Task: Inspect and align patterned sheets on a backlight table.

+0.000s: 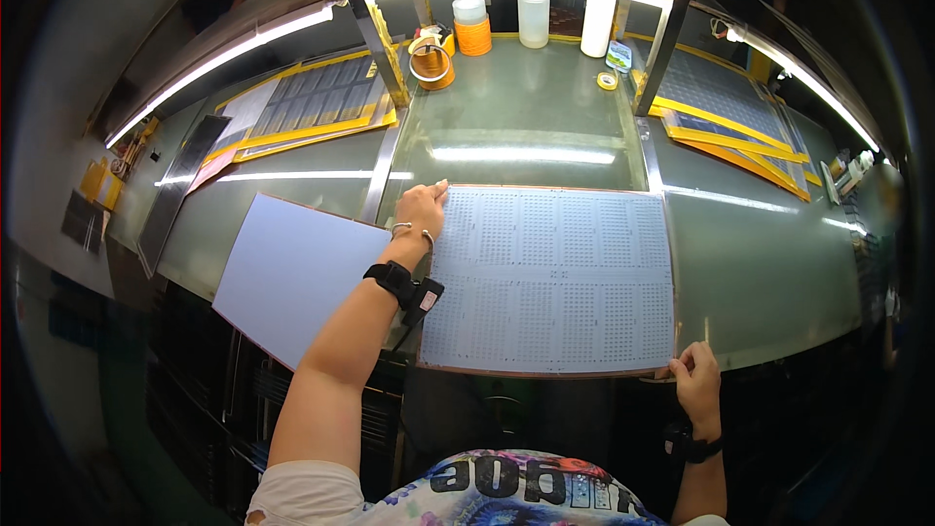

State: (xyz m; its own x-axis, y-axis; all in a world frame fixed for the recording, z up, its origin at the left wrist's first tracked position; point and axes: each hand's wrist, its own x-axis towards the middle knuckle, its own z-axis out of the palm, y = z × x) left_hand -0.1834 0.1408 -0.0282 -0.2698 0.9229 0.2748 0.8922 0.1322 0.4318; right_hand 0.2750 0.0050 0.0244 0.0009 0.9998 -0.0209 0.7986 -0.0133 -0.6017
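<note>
In front of me lies a large pale panel (550, 282) with copper-coloured edges and a grid of small printed marks, like a circuit board panel. My left hand (423, 209) is closed at its far left corner, fingers at the edge. Down at the near right corner, my right hand (695, 373) pinches the panel's edge between thumb and fingers. A second pale panel (292, 273), plain on its upper face and also copper-edged, rests to the left, partly behind my left forearm. Both wrists wear black bands.
The glass-topped table (526, 117) carries yellow-framed screens at left (312, 102) and right (726, 102). At the back stand an orange tape roll (431, 66), an orange-wrapped bottle (472, 29), a white bottle (534, 18) and a small yellow tape roll (607, 81). Metal posts rise on both sides.
</note>
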